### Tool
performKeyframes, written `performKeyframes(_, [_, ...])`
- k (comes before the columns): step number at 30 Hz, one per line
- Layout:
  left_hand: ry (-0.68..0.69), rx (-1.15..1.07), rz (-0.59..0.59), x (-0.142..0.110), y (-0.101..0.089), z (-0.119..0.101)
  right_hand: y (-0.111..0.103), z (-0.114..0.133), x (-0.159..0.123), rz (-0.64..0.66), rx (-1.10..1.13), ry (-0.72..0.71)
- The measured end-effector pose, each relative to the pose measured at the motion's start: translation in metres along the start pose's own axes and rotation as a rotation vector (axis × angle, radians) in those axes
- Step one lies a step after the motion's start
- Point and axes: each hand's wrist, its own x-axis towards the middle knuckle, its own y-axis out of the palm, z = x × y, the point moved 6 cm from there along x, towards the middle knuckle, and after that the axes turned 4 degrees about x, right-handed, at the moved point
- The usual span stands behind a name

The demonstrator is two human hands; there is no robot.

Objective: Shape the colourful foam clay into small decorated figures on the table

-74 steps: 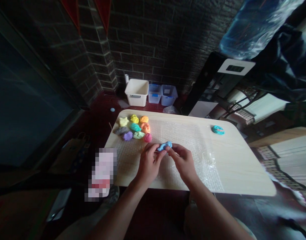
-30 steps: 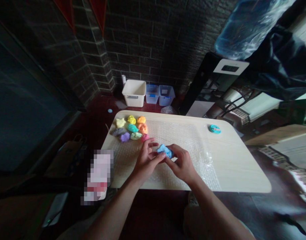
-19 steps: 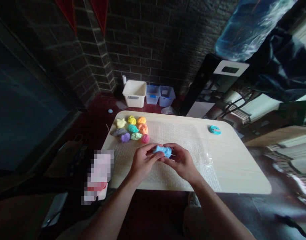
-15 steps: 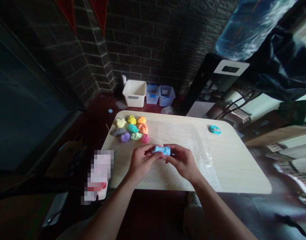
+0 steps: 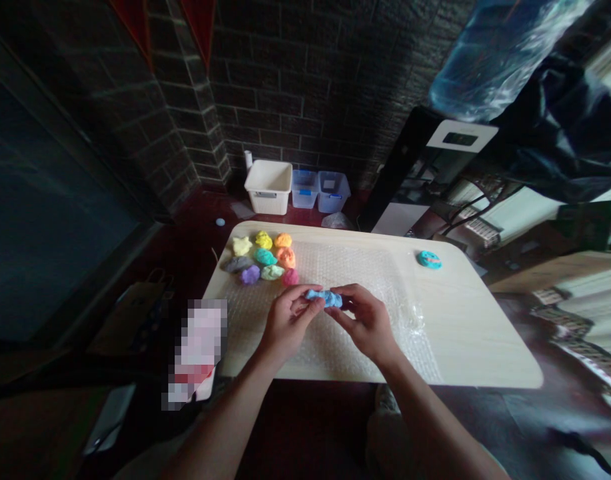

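Note:
A lump of light blue modelling clay (image 5: pixel 327 298) is pinched between both hands above the bubble wrap. My left hand (image 5: pixel 289 318) grips its left end, thumb in front and fingers behind. At the other end, my right hand (image 5: pixel 364 315) holds it between thumb and fingertips. Several coloured clay lumps lie beyond my left hand, among them a pink one (image 5: pixel 290 277), a purple one (image 5: pixel 250 274), a teal one (image 5: pixel 265 257) and an orange one (image 5: pixel 286 257). Far to the right sits a flat turquoise clay piece (image 5: pixel 430 260) with a pinkish stripe.
Bubble wrap (image 5: pixel 365 347) covers the middle of the pale wooden table (image 5: pixel 485 333). Past the far edge, a white basket (image 5: pixel 268 189) and two clear bins (image 5: pixel 332 193) stand on the floor. A water dispenser (image 5: pixel 410 180) rises at the back right.
The blue clay has tilted and looks thinner from this side, its left end slightly higher. Both hands have shifted a little with it; the other clay pieces have not moved.

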Motion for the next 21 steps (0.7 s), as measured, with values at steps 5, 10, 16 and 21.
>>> performKeyframes(5, [0.015,0.020,-0.034,-0.001,-0.004,-0.003,0.000,-0.010,0.001,-0.055,0.149,0.128])
performKeyframes(10, [-0.001,0.028,-0.069,-0.003,-0.004,-0.004,0.002,-0.011,-0.001,-0.062,0.119,0.161])
performKeyframes(16, [-0.081,-0.039,-0.078,-0.003,-0.004,0.000,0.001,-0.012,-0.002,-0.090,0.174,0.202])
performKeyframes(21, [-0.167,-0.187,-0.069,0.000,-0.004,0.006,0.004,-0.019,-0.001,-0.082,0.381,0.246])
